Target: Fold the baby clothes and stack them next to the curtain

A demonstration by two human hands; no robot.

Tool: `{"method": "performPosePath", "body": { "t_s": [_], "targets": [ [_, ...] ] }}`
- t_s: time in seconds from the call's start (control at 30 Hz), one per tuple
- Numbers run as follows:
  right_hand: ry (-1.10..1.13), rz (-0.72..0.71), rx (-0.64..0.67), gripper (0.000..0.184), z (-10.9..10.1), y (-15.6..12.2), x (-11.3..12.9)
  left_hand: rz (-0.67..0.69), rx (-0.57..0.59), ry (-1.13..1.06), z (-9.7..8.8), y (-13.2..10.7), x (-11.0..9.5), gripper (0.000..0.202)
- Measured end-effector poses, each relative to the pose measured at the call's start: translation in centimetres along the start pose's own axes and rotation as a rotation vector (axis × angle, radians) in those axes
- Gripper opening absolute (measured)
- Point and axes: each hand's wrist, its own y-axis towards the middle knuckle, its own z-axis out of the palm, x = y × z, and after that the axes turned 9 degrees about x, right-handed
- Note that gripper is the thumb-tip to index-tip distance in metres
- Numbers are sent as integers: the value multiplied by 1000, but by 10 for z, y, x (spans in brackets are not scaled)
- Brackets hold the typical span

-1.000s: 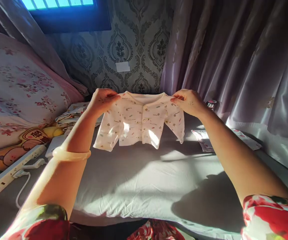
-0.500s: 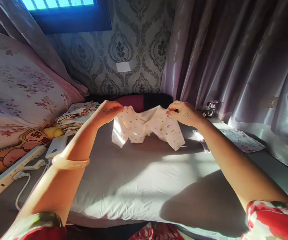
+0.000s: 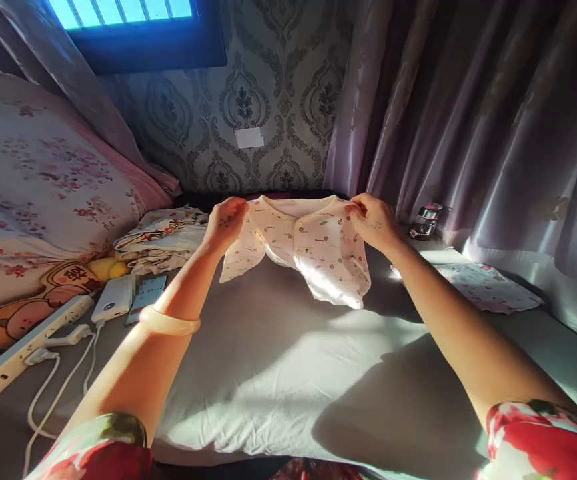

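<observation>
A small white baby top (image 3: 313, 233) with little printed figures hangs stretched between my hands, its neckline upward. My left hand (image 3: 227, 220) is closed on one shoulder of it, and my right hand (image 3: 374, 219) pinches the other shoulder. The lower part of the top droops over the grey bed sheet (image 3: 268, 373), one sleeve hanging at the left. Sunlight falls across its lower right part. Some fingertips are hidden behind the cloth.
On the left lie a stack of folded clothes (image 3: 163, 240), a phone (image 3: 148, 300), a white power bank (image 3: 112, 298) and a power strip (image 3: 28, 353) with cables. On the right are a folded printed cloth (image 3: 488, 287) and a small dark jar (image 3: 424, 221) beside the curtain (image 3: 468, 133).
The top has been pulled wider and flatter, with its front now showing and its hem swung. My left hand has shifted slightly right, uncovering the phone.
</observation>
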Motion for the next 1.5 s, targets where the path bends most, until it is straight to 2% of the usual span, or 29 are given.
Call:
{"method": "performPosePath", "body": {
  "t_s": [0.2, 0.37, 0.5, 0.63, 0.73, 0.8, 0.9, 0.97, 1.03, 1.13, 1.2, 1.27, 1.33, 1.5],
  "targets": [
    [-4, -30, -48, 21, 15, -1, -8, 23, -99, -30, 25, -2, 3, 28],
    [-56, -82, -137, 26, 21, -19, -9, 128, -247, 173, 29, -22, -14, 25],
    [-76, -76, -163, 28, 9, -45, 3, 245, -313, 316, 15, -53, -35, 26],
    [-28, -16, -121, 27, -25, -67, 28, 322, -358, 459, -14, -76, -61, 24],
    [69, -6, -54, 29, -46, -67, 41, 351, -378, 525, -36, -76, -79, 24],
    [128, -11, 3, 28, -48, -59, 38, 343, -323, 523, -43, -69, -81, 23],
    [166, 19, 147, 23, -27, -46, 17, 273, -104, 486, -34, -55, -59, 22],
    [149, 38, 243, 20, 1, -43, -5, 198, 69, 476, -15, -50, -28, 21],
    [62, 62, 294, 17, 31, -50, -26, 149, 205, 472, 13, -54, 9, 20],
    [-126, 113, 360, 15, 70, -69, -49, 73, 235, 511, 58, -70, 61, 22],
    [-223, 84, 383, 18, 87, -82, -57, 19, 223, 553, 83, -83, 84, 23],
    [-308, 88, 419, 23, 99, -89, -63, -35, 243, 622, 99, -91, 96, 25],
    [-367, 118, 458, 23, 107, -90, -68, -77, 279, 693, 107, -95, 100, 26],
    [-418, 132, 510, 18, 120, -85, -77, -69, 354, 793, 109, -91, 101, 28]
  ]
}}
